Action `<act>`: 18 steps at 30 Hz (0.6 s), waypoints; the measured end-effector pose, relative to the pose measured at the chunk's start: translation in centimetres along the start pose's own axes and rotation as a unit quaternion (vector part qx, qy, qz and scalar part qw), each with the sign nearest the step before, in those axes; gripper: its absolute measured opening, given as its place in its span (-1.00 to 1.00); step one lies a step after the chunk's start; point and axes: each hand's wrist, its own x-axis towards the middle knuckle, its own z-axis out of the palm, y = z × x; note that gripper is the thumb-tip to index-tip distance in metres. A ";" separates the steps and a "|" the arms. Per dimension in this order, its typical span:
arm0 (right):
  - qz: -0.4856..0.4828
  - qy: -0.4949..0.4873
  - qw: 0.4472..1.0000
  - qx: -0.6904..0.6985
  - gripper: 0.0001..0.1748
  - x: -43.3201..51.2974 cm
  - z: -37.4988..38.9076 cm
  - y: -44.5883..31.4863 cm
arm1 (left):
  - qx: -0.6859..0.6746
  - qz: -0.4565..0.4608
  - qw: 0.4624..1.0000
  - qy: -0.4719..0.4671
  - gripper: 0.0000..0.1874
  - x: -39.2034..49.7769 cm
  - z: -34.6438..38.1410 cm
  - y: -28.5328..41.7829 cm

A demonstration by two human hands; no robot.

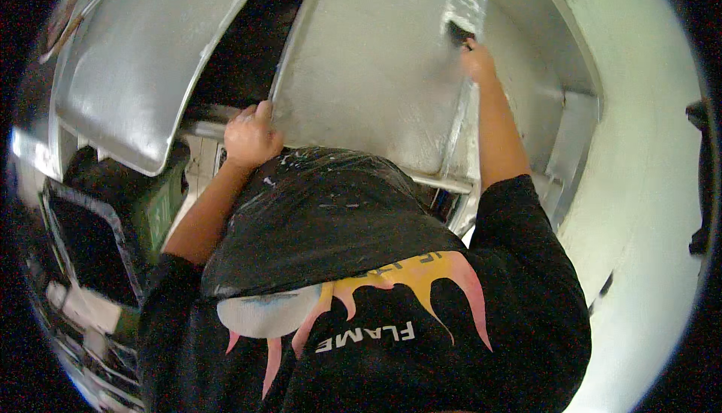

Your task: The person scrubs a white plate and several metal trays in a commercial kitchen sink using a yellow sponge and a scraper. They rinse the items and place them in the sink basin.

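A metal tray with a raised rim lies before me, its far part streaked with whitish residue. My right hand grips a dark, flat-bladed tool, which looks like a scraper, against the tray's surface near its right edge. The tool is partly blurred. At the tray's near left corner, my left hand is closed around the rim, its fingertips partly hidden.
A second metal tray lies to the left, across a dark gap. Below it stands a green container beside a dark framed opening. Metal sink-like walls and a pale wall border the right side.
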 end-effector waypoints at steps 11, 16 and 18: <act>0.004 -0.014 1.000 0.016 -0.37 3.6 -0.7 -1.1 | 0.015 -0.036 0.999 -0.035 -0.55 0.7 0.0 0.0; 0.058 0.052 0.988 0.135 -0.37 -12.9 1.7 -5.5 | 0.024 -0.028 0.999 0.003 -0.64 1.0 0.4 -0.1; 0.046 0.034 0.986 0.154 -0.36 -19.6 1.3 -6.2 | 0.023 -0.029 0.999 -0.015 -0.64 0.8 0.4 -0.1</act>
